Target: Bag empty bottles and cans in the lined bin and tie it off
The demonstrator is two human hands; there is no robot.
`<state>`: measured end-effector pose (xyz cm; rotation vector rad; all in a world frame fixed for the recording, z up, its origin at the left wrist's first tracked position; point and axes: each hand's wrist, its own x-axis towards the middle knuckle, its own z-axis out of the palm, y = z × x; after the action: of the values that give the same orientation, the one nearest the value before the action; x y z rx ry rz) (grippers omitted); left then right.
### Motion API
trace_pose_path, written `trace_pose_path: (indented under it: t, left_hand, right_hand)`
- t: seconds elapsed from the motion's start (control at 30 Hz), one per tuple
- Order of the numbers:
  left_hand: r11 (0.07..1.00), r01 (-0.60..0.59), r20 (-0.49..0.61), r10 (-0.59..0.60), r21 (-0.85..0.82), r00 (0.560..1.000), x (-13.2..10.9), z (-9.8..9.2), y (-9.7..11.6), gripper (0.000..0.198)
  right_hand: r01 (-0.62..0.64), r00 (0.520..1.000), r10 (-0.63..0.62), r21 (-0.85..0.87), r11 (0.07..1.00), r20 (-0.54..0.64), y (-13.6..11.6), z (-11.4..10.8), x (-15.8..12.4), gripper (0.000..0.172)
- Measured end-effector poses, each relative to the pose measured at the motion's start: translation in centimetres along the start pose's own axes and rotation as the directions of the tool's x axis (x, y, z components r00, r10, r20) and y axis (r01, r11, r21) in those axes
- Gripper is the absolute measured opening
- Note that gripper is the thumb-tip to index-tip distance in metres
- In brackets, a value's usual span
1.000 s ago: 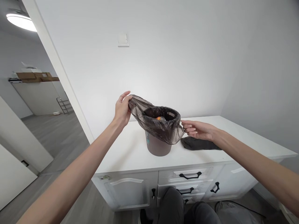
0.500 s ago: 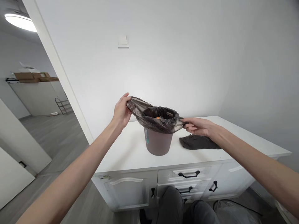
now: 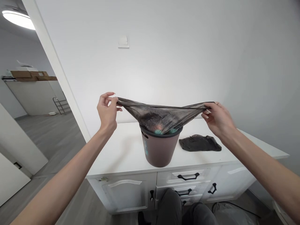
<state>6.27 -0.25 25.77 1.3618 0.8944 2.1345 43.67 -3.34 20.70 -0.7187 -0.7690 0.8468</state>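
Observation:
A thin black garbage bag (image 3: 161,116) is stretched taut above a brownish trash can (image 3: 159,151) with a dark rim. My left hand (image 3: 107,109) pinches the bag's left edge, and my right hand (image 3: 217,117) grips its right edge. The lower part of the bag hangs inside the can. Through the plastic, teal and orange shapes show faintly; I cannot make out what they are. On the cabinet top, right of the can, lies a folded black plastic bag (image 3: 200,143), touched by neither hand.
The can stands on a white cabinet (image 3: 112,165) with black handles, against a wall with a light switch (image 3: 123,42). To the left, an opening shows another room with cardboard boxes (image 3: 32,75). A clear plastic bag (image 3: 234,214) lies on the floor at the lower right.
The bag's edge has come off the can's rim and is pulled up and wide. My left hand has moved left, my right hand right and up. The rim is now exposed.

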Motion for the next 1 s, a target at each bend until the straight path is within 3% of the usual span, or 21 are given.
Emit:
trace_pose_path:
  t: [0.13, 0.27, 0.37, 0.5, 0.7, 0.83, 0.9, 1.0]
  left_hand:
    - [0.998, -0.021, -0.042, 0.023, 0.056, 0.999, -0.7, 0.1, 0.3, 0.022]
    - [0.998, 0.05, -0.04, -0.051, -0.03, 0.998, -0.5, 0.2, 0.1, 0.022]
    - [0.996, -0.006, -0.029, 0.004, -0.085, 1.0, -0.5, -0.1, 0.2, 0.025]
    - [0.991, -0.034, -0.045, 0.029, -0.129, 0.999, -1.5, -1.3, -0.1, 0.026]
    - [0.951, 0.124, -0.041, -0.141, -0.282, 0.989, -4.7, -5.2, -0.8, 0.043]
    - [0.886, 0.228, -0.017, -0.256, -0.404, 0.967, -7.5, -7.4, -0.8, 0.04]
    - [0.852, 0.276, -0.005, -0.31, -0.446, 0.951, -9.0, -8.1, -1.6, 0.031]
    - [0.855, 0.364, 0.092, -0.356, -0.37, 0.93, -11.0, -8.3, -4.2, 0.042]
  right_hand:
    - [-0.02, 1.0, 0.02, 0.052, 0.998, 0.008, 1.3, -0.9, 0.3, 0.027]
    - [-0.043, 0.997, 0.038, 0.064, 0.997, 0.066, 1.7, -1.0, 1.1, 0.014]
    - [-0.045, 0.996, 0.034, 0.136, 0.99, 0.087, 1.1, -0.6, 0.7, 0.012]
    - [-0.057, 0.997, 0.043, 0.242, 0.969, 0.063, 0.5, -0.6, -1.8, 0.013]
    - [-0.058, 0.998, 0.056, 0.281, 0.958, 0.014, 1.7, -2.6, -6.8, 0.01]
    - [-0.076, 0.996, 0.084, 0.208, 0.975, -0.03, 3.8, -5.8, -9.2, 0.005]
    - [-0.099, 0.993, 0.112, 0.215, 0.972, -0.047, 5.4, -7.4, -10.1, 0.014]
    - [-0.193, 0.98, 0.198, 0.196, 0.961, -0.007, 8.4, -8.4, -12.2, 0.028]
